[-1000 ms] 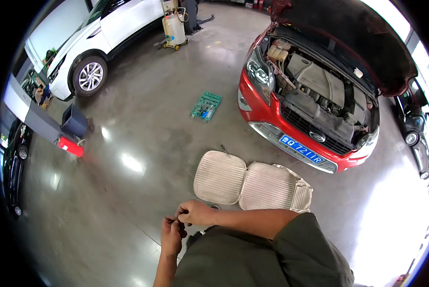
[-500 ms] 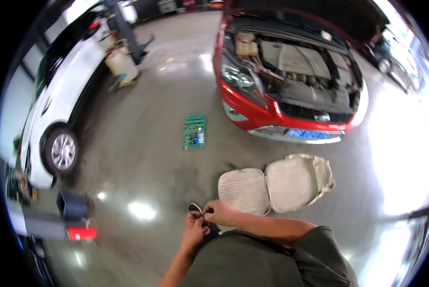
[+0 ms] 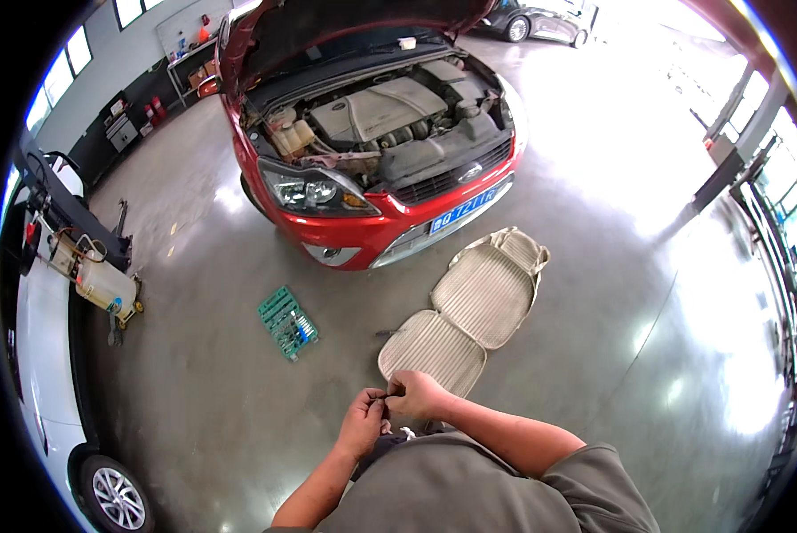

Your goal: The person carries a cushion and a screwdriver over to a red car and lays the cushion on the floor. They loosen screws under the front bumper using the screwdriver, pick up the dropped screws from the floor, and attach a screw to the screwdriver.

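Something small sits pinched between both hands at six o'clock, too tiny for me to identify. My left hand [image 3: 363, 422] and right hand [image 3: 416, 395] press fingertips together on it, just above my shirt. I judge it light and fiddly, best held by its ends. At twelve o'clock beyond lies a beige seat cushion [image 3: 469, 306].

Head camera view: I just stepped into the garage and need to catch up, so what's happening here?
A person stands on the shiny concrete floor, both hands together in front of the chest. The left hand and right hand pinch something small between the fingertips; it is too small to identify. Just beyond lies a beige seat cushion, and left of it an open green tool case. A red car stands ahead with its hood raised.
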Motion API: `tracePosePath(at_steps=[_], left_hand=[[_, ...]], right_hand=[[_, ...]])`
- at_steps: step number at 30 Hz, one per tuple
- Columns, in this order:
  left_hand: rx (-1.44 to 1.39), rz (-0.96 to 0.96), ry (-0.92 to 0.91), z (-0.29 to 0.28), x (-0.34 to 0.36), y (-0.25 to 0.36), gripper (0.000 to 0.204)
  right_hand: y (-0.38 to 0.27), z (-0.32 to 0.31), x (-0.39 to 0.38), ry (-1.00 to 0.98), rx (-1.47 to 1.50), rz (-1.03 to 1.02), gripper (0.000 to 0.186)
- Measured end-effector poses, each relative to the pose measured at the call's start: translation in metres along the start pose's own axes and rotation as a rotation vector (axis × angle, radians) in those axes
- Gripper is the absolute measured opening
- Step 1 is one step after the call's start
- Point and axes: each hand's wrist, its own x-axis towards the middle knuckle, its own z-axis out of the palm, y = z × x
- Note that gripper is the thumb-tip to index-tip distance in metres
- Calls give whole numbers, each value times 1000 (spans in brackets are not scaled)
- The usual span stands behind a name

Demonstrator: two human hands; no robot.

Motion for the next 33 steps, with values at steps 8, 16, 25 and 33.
tracePosePath(at_steps=[8, 16, 25, 33], left_hand=[[-186, -141, 25, -30, 23, -33, 8], [-413, -673, -112, -91, 126, -59, 23], [-159, -715, -76, -165, 274, -92, 21], [-109, -650, -158, -236, 391, -184, 20]], right_hand=[[54, 14, 2, 36, 338, 198, 32], [101, 53, 30, 189, 888, 433, 34], [88, 123, 204, 438, 318, 302, 17], [219, 180, 323, 380, 569, 285, 14]])
